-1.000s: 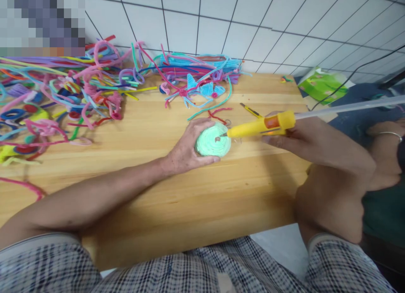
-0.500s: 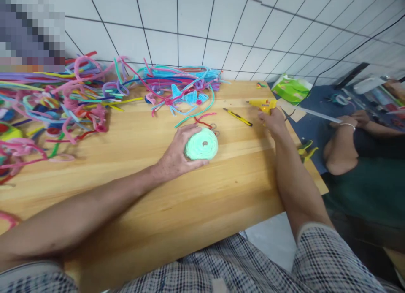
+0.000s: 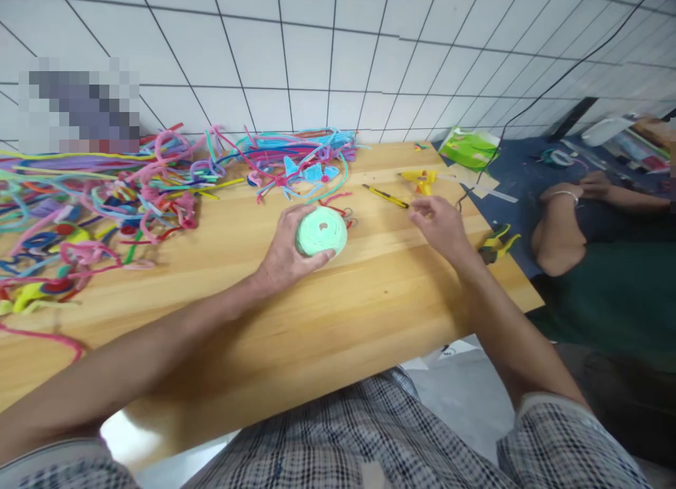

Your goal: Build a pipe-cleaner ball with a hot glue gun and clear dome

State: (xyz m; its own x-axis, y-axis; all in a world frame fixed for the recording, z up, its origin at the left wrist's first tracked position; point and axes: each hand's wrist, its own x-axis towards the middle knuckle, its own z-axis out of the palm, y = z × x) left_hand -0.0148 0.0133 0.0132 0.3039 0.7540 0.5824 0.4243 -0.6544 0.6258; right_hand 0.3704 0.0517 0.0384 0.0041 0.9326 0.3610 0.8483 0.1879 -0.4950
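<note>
My left hand is wrapped around the side of a mint-green ball of yarn, with its thumb along the near edge. A small hole shows in the middle of the ball. My right hand hovers over the table with its fingers loosely bent and apart, and I see nothing in them. Just beyond it lies a yellow glue gun with a clear glue stick in its back end. A yellow and black craft knife lies left of the gun, between the two hands.
Many coloured pipe cleaners are heaped along the table's left and back. Yellow-handled pliers lie at the right edge, near a green packet. A black cord runs along the wall. Another person's arm rests at the right.
My right hand has let go of the glue gun and drawn back toward me. The glue gun now lies on the table. My left hand still holds the ball of yarn. The view has shifted.
</note>
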